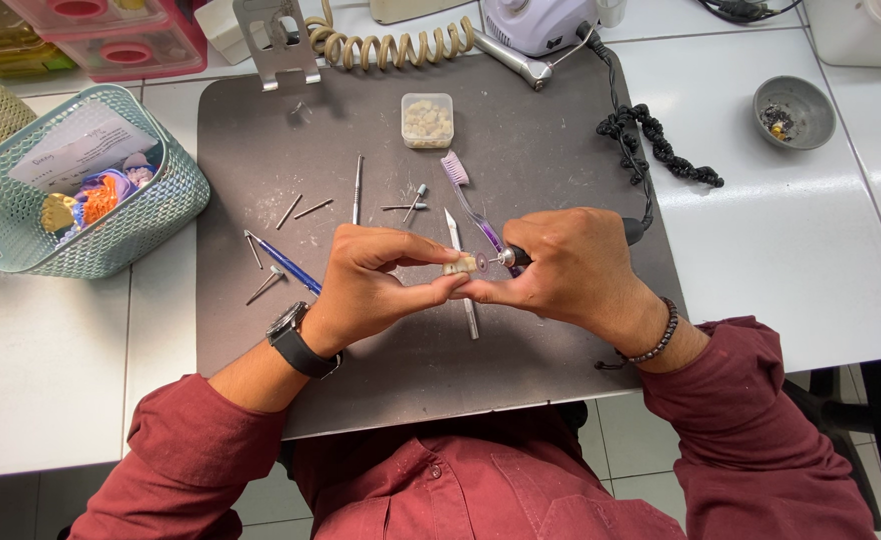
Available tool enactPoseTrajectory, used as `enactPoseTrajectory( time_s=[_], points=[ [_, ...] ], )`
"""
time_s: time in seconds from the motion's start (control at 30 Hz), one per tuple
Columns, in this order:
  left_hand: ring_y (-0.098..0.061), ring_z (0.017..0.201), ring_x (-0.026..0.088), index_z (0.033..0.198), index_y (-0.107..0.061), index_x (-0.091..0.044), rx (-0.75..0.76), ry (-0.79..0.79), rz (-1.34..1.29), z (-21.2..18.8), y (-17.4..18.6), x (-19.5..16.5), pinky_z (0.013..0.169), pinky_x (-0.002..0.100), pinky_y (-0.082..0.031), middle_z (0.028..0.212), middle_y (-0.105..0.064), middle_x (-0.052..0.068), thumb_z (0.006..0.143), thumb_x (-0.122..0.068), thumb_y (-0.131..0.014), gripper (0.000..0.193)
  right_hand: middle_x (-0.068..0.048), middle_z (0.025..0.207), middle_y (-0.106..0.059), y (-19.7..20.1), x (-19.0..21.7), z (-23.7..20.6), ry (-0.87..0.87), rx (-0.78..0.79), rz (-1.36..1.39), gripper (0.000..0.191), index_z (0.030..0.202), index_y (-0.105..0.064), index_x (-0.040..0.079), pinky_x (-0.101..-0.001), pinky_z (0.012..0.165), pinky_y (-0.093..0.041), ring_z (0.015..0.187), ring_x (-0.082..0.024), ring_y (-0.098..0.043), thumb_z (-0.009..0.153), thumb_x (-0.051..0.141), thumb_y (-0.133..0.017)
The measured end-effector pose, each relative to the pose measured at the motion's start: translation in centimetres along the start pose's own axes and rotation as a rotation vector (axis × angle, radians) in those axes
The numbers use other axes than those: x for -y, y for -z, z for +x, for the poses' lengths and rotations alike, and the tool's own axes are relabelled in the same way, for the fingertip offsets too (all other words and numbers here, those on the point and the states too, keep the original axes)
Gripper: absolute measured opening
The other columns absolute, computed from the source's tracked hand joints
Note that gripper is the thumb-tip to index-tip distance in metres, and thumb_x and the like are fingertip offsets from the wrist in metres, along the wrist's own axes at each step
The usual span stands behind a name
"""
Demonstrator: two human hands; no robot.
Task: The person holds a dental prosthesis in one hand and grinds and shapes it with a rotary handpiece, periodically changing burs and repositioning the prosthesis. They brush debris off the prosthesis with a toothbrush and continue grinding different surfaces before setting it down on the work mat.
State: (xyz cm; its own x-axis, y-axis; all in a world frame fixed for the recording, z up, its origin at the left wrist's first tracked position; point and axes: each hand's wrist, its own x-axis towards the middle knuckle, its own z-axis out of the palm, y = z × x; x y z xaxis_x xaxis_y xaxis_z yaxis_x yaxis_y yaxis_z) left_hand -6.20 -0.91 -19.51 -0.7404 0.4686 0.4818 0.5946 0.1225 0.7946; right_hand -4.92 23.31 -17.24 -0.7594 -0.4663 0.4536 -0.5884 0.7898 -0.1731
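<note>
Both hands meet over the dark mat (261, 130) on the worktop (791, 230). The left hand (366, 285) has its grip clenched on a small pale tooth piece (460, 265), pinched between thumb and fingertips. The right hand (571, 270) grasps a rotary handpiece (514, 258), its cord (661, 145) trailing away behind the knuckles.

The tooth piece sits right between the two grips, lifted just above the mat. Its long axis runs roughly side to side, one end tucked into the left fingers, the other facing the tool. The handpiece lies along that same line, tip pointing left, with a small disc (481, 262) at or just beside the piece; whether it actually touches I cannot tell.

To my eye, doing this well means light pressure, both hands braced together, and the pinch kept clear of the disc.

Just beyond the grips lie a purple toothbrush (464, 190) and loose metal tools (358, 188); farther left stands a teal basket (176, 190).
</note>
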Motion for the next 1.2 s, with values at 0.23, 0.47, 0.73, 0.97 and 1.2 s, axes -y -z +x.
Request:
enactPoseTrajectory(
  time_s=[0.23,0.47,0.73,0.97,1.2],
  points=[
    [-0.080,0.092,0.016,0.099,-0.077,-0.001,-0.010,0.011,-0.075,0.0,-0.1,0.0,0.085,0.025,-0.067,0.097,-0.080,0.011,0.084,-0.006,-0.085,0.018,-0.002,0.049,-0.046,0.1,0.0,0.0,-0.002,0.025,0.000,0.070,0.055,-0.051,0.012,-0.0372,0.040,-0.036,0.043,-0.022,-0.052,0.072,0.074,-0.079],
    [-0.078,0.104,0.023,0.104,-0.071,0.007,-0.076,0.214,-0.491,-0.5,-0.3,0.5,0.093,0.031,-0.066,0.106,-0.078,0.018,0.091,0.004,-0.077,0.015,-0.005,0.058,-0.051,0.9,-0.9,0.1,0.159,-0.209,0.347,0.050,0.068,-0.058,0.007,-0.0337,0.048,-0.037,0.049,-0.022,-0.051,0.072,0.042,-0.095],
    [-0.077,0.103,0.025,0.105,-0.070,0.009,-0.057,0.332,-0.642,-0.8,-0.3,1.1,0.090,0.032,-0.066,0.107,-0.077,0.022,0.090,0.009,-0.075,0.016,-0.001,0.058,-0.054,0.6,-0.7,0.1,0.257,-0.265,0.526,0.027,0.102,-0.076,0.006,-0.0291,0.049,-0.038,0.051,-0.012,-0.054,0.080,0.007,-0.092],
    [-0.076,0.106,0.025,0.107,-0.070,0.009,-0.043,0.304,-0.691,-0.5,-0.3,1.1,0.095,0.034,-0.066,0.111,-0.076,0.023,0.091,0.010,-0.074,0.018,-0.003,0.063,-0.062,0.3,-1.0,0.2,0.303,-0.251,0.563,0.025,0.104,-0.076,0.007,-0.0274,0.050,-0.040,0.054,-0.012,-0.059,0.083,0.005,-0.088],
    [-0.076,0.105,0.024,0.108,-0.072,0.009,-0.035,0.289,-0.641,-0.5,-0.3,0.9,0.092,0.033,-0.066,0.113,-0.076,0.021,0.090,0.010,-0.074,0.018,-0.003,0.065,-0.063,0.2,-1.1,0.1,0.309,-0.239,0.552,0.025,0.105,-0.076,0.007,-0.0282,0.051,-0.041,0.055,-0.012,-0.060,0.084,0.005,-0.088]
  ],
)
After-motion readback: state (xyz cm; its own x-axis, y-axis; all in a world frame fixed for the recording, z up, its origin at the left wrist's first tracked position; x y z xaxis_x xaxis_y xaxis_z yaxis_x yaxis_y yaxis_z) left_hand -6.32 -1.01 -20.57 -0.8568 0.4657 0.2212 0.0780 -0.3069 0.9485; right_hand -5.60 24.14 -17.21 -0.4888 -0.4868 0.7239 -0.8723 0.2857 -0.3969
